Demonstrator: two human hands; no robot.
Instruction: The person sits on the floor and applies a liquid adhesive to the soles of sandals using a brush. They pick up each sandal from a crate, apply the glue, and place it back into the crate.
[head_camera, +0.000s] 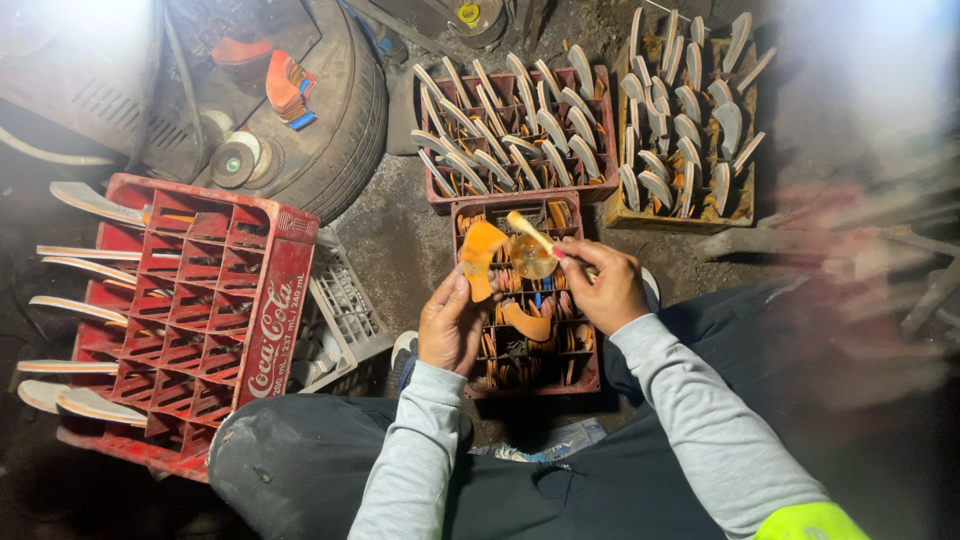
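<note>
Dirt-floor crates (520, 130) hold pale blades (500, 150); hands (455, 325) grip orange pieces (483, 255).

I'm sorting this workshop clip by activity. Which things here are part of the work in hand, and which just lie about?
In hand:
left hand holding an orange curved piece
right hand holding a pale blade
crate of orange pieces below the hands

Lying about:
tyre
tilted red crate
two crates of pale blades
</note>
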